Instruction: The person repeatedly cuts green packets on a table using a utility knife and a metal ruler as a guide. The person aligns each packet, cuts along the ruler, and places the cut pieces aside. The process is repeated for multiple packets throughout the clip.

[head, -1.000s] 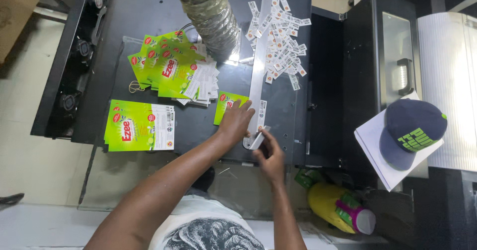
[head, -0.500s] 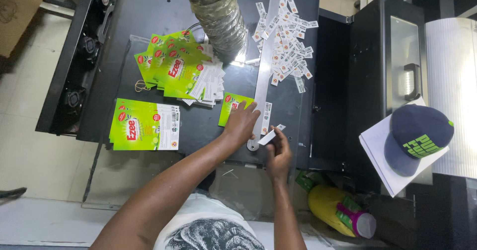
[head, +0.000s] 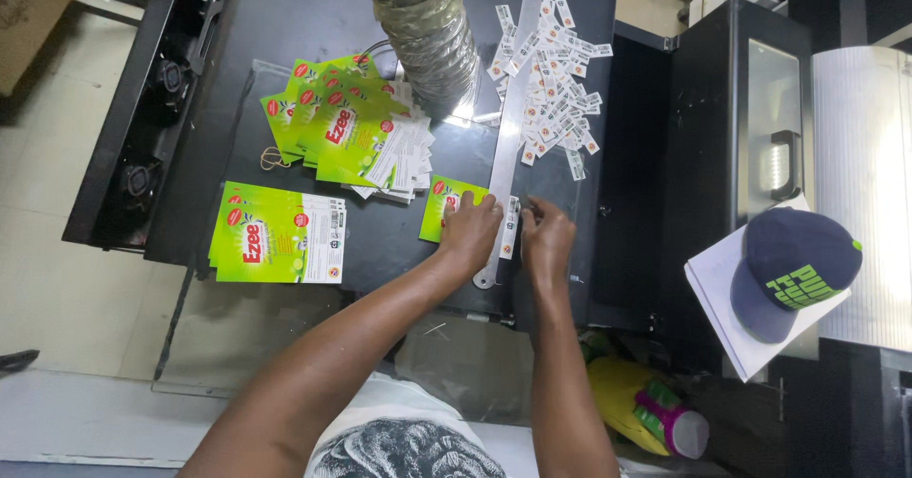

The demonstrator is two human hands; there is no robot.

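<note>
My left hand [head: 472, 230] lies flat on a green printed packet [head: 443, 207] and presses the lower end of a long steel ruler [head: 511, 117] on the black worktop. My right hand [head: 546, 235] sits just right of the ruler, fingers curled at the packet's white edge [head: 511, 223]; whether it holds a blade or a cut strip is hidden. A heap of small white cut labels [head: 553, 93] lies at the ruler's upper right.
A fanned pile of green packets [head: 347, 136] and a separate stack [head: 275, 233] lie left. A foil duct [head: 423, 27] hangs above. A black machine [head: 722, 155] stands right, with a navy cap [head: 793, 269] on white paper. A yellow bottle [head: 646, 407] lies below.
My right hand has moved up from below the ruler's end, where it held a small white strip, to the packet's edge beside the ruler. My left hand stays on the packet.
</note>
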